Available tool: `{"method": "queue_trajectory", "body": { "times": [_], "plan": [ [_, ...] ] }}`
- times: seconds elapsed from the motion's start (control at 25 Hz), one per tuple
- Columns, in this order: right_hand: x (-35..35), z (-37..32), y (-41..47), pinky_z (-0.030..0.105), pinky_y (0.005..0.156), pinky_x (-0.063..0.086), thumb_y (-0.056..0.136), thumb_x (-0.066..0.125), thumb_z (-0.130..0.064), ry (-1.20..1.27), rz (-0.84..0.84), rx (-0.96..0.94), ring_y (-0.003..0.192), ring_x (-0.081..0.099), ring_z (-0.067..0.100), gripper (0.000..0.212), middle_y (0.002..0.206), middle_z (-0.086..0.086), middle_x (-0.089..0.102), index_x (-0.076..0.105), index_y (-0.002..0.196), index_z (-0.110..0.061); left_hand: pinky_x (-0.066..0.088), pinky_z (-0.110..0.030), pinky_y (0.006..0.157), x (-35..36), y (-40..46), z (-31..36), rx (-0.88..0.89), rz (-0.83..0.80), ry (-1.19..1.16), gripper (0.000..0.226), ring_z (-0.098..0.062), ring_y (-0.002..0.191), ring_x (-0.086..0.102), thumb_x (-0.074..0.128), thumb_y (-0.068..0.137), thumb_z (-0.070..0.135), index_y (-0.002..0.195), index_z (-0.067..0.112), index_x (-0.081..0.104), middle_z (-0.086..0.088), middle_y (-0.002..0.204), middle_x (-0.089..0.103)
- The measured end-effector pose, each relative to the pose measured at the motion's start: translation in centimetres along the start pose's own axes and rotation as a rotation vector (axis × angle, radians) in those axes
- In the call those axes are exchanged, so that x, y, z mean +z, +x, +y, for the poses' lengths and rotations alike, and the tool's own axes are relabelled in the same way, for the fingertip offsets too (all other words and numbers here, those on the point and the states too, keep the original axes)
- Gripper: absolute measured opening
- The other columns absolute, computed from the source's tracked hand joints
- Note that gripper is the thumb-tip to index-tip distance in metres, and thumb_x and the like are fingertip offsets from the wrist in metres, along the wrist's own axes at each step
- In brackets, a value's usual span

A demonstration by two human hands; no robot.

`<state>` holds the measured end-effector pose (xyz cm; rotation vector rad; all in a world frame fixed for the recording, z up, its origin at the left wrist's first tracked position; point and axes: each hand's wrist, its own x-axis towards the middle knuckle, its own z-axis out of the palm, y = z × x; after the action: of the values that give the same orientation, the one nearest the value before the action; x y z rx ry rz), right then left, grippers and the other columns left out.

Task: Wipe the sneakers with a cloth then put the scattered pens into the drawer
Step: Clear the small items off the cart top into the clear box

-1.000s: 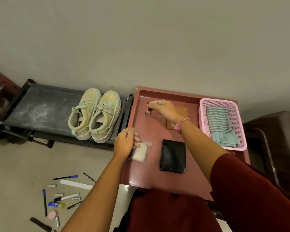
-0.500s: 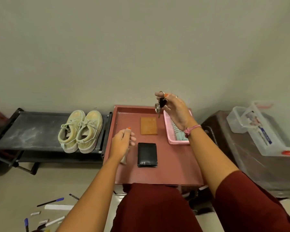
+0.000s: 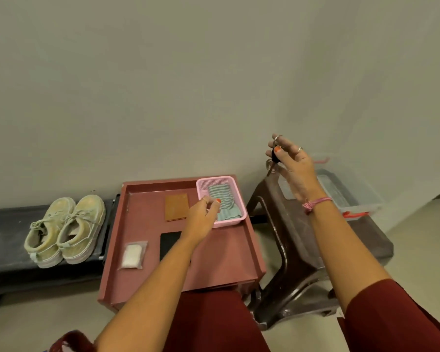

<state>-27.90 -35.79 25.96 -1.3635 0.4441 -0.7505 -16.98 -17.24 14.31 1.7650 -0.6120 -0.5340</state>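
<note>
A pair of dusty pale-green sneakers (image 3: pixel 64 232) stands on a low black rack (image 3: pixel 0 237) at the left. A green striped cloth (image 3: pixel 225 203) lies in a pink basket (image 3: pixel 215 179) at the far right corner of the red tray-topped cabinet (image 3: pixel 214 260). My left hand (image 3: pixel 201 217) reaches to the basket's near-left rim with fingers loosely curled and nothing in them. My right hand (image 3: pixel 294 171) is raised over the stool and pinches a bunch of keys (image 3: pixel 273 160). No pens are in view.
On the red top lie a brown card (image 3: pixel 177 207), a black wallet (image 3: pixel 169 242) and a small clear packet (image 3: pixel 132 255). A brown plastic stool (image 3: pixel 302 250) stands right of the cabinet, carrying a clear plastic box (image 3: pixel 348 196). A plain wall is behind.
My left hand let the clear packet go onto the red top and moved right to the pink basket. My right hand carried the keys up and right, over the stool.
</note>
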Motion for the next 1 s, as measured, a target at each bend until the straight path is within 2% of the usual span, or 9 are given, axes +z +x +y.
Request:
{"method": "queue_trajectory", "body": {
  "times": [0.12,0.16,0.24,0.32,0.44,0.6,0.76,0.88,1.0],
  "plan": [
    [-4.3,-0.2,0.6,0.031,0.084,0.054,0.093,0.055,-0.008,-0.109,0.088,-0.02,0.1,0.064,0.016,0.031,0.107,-0.002,0.066,0.058,0.124,-0.012,0.051,-0.027,0.079,4.1,1.6,1.1,0.056,-0.038,0.135,0.02,-0.013,0.092,0.061,0.056,0.095,0.026,0.112,0.015,0.058,-0.003,0.11,0.062],
    [-5.5,0.0,0.9,0.033,0.087,0.054,0.093,0.056,-0.007,-0.129,0.116,-0.018,0.101,0.065,0.018,0.031,0.109,-0.001,0.066,0.058,0.124,-0.011,0.05,-0.031,0.088,5.5,2.1,1.4,0.077,-0.052,0.173,0.027,-0.016,0.101,0.059,0.058,0.094,0.027,0.119,0.014,0.056,-0.004,0.118,0.06],
    [-7.8,0.8,1.8,0.038,0.093,0.052,0.091,0.059,-0.006,-0.137,0.172,-0.007,0.103,0.064,0.019,0.031,0.11,0.001,0.067,0.06,0.121,-0.01,0.042,-0.031,0.101,8.3,3.2,2.3,0.132,-0.083,0.243,0.042,-0.019,0.118,0.052,0.059,0.093,0.029,0.131,0.012,0.05,-0.005,0.131,0.052],
    [-9.8,1.6,2.8,0.041,0.098,0.05,0.089,0.061,-0.004,-0.15,0.218,-0.001,0.104,0.064,0.018,0.029,0.109,0.001,0.067,0.063,0.117,-0.01,0.034,-0.027,0.104,11.0,4.3,3.3,0.184,-0.121,0.31,0.055,-0.018,0.129,0.044,0.059,0.092,0.032,0.141,0.014,0.04,-0.005,0.141,0.044],
    [-12.1,2.9,4.4,0.043,0.099,0.049,0.088,0.062,-0.003,-0.229,0.241,0.008,0.109,0.063,0.021,0.026,0.107,-0.001,0.067,0.064,0.111,-0.013,0.031,-0.035,0.111,14.8,6.6,4.0,0.241,-0.167,0.448,0.069,-0.02,0.138,0.033,0.057,0.093,0.036,0.15,0.016,0.024,-0.004,0.152,0.031],
    [-14.0,4.9,6.6,0.043,0.095,0.052,0.088,0.064,-0.008,-0.301,0.337,0.041,0.104,0.065,0.021,0.023,0.102,-0.003,0.066,0.064,0.11,-0.015,0.023,-0.042,0.116,18.6,9.5,3.6,0.308,-0.259,0.672,0.071,-0.025,0.146,0.018,0.054,0.094,0.041,0.153,0.023,0.018,-0.007,0.16,0.014],
    [-15.0,6.2,8.5,0.042,0.092,0.054,0.088,0.064,-0.01,-0.392,0.351,0.06,0.1,0.066,0.022,0.023,0.099,-0.007,0.065,0.063,0.111,-0.014,0.014,-0.044,0.119,20.7,12.2,3.1,0.34,-0.316,0.798,0.067,-0.028,0.147,0.014,0.054,0.094,0.043,0.152,0.027,0.023,-0.011,0.16,0.011],
    [-15.5,6.8,9.5,0.04,0.087,0.056,0.088,0.063,-0.008,-0.45,0.33,0.073,0.091,0.068,0.023,0.023,0.101,0.0,0.066,0.064,0.111,-0.012,0.017,-0.048,0.12,21.5,13.3,2.5,0.315,-0.352,0.741,0.055,-0.028,0.145,0.022,0.058,0.093,0.035,0.144,0.025,0.04,-0.008,0.159,0.019],
    [-16.0,7.6,9.5,0.036,0.081,0.057,0.087,0.063,-0.006,-0.547,0.301,0.087,0.078,0.067,0.017,0.025,0.107,0.009,0.067,0.064,0.111,-0.011,0.026,-0.049,0.117,21.8,13.4,2.2,0.291,-0.322,0.618,0.042,-0.029,0.144,0.025,0.056,0.096,0.027,0.135,0.017,0.049,-0.005,0.156,0.026]
  ]
}}
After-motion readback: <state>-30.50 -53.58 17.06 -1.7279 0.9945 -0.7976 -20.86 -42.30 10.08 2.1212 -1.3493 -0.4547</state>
